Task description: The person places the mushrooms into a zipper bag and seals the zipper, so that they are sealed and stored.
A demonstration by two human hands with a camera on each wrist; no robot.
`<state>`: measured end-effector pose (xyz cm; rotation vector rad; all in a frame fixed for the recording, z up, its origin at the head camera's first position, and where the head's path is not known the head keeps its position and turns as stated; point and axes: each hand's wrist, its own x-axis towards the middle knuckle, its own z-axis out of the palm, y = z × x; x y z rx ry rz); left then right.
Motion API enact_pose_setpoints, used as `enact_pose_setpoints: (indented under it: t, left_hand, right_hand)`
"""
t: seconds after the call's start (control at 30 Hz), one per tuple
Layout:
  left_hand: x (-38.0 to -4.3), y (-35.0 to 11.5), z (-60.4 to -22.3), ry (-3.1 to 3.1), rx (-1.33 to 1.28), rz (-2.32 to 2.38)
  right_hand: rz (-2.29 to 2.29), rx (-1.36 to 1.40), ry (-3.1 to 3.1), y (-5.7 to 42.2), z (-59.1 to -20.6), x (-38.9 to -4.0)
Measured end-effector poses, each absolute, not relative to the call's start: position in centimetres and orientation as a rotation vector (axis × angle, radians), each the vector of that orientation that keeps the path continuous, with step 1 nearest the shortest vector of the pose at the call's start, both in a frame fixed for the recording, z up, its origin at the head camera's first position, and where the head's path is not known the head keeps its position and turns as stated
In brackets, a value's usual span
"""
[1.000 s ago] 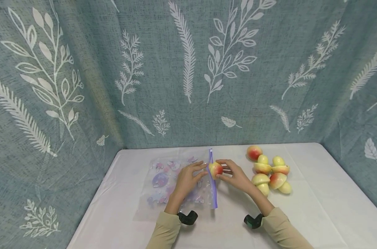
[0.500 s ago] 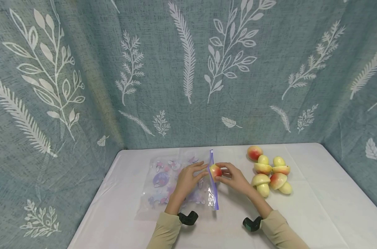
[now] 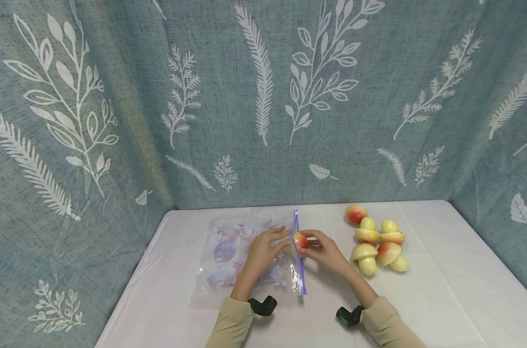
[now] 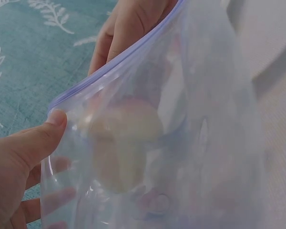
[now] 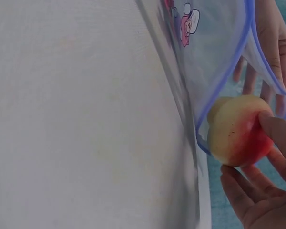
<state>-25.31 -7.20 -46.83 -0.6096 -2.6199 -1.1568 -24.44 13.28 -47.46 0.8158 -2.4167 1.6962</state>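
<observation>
A clear zip bag point(image 3: 206, 270) with purple and pink cartoon prints lies on the white table, its purple zip edge point(image 3: 302, 275) facing right. My left hand point(image 3: 263, 247) pinches the bag near that edge, thumb on the near side and fingers behind the plastic in the left wrist view. The mouth gapes in the right wrist view. There my right hand point(image 5: 271, 191) grips a toy mushroom point(image 5: 238, 133) by its yellow-and-red cap. The pale stem point(image 4: 119, 169) points into the bag and shows through the plastic. Part of the cap is still outside the zip edge.
Several more toy mushrooms lie in a group on the right of the table, such as one with its red cap up point(image 3: 356, 214) and one on its side point(image 3: 392, 256). A green curtain point(image 3: 263, 159) with white leaf patterns stands behind the table.
My right hand has moved slightly left and toward me, pushing the mushroom further into the bag's mouth. The left hand has stayed in place on the bag.
</observation>
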Motion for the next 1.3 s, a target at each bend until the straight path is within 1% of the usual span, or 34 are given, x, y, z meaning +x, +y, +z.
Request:
enact_pose_setpoints:
  t: [0.07,0.3,0.43,0.67,0.9,1.3]
  left_hand:
    - [-25.3,-7.2,-46.8,-2.617,-0.611,-1.162]
    - [-25.2,-7.2,-46.7,-2.611,-0.614,-1.179]
    - [-25.2,-7.2,-46.6,-2.610,-0.612,-1.183]
    - [-25.1,-7.2,-46.4,-2.611,-0.616,-1.182]
    - [-25.2,-7.2,-46.5,-2.624,-0.615,-1.172]
    - [-25.3,-7.4,-46.5,-2.638,-0.640,-1.155]
  right_hand:
    - [1.700,0.814,-2.412,13.2,-47.8,-24.6]
    - [1.664,0.771,-2.438,13.3,-50.8,-26.1]
    - [1.633,0.758,-2.470,13.4,-51.2,-26.3]
    - [1.643,0.702,-2.507,13.3,-51.0,-26.0]
    - [1.707,0.729,-2.524,13.2,-48.6,-24.8]
    - [1.794,0.671,-2.559,13.1,-48.4,-24.9]
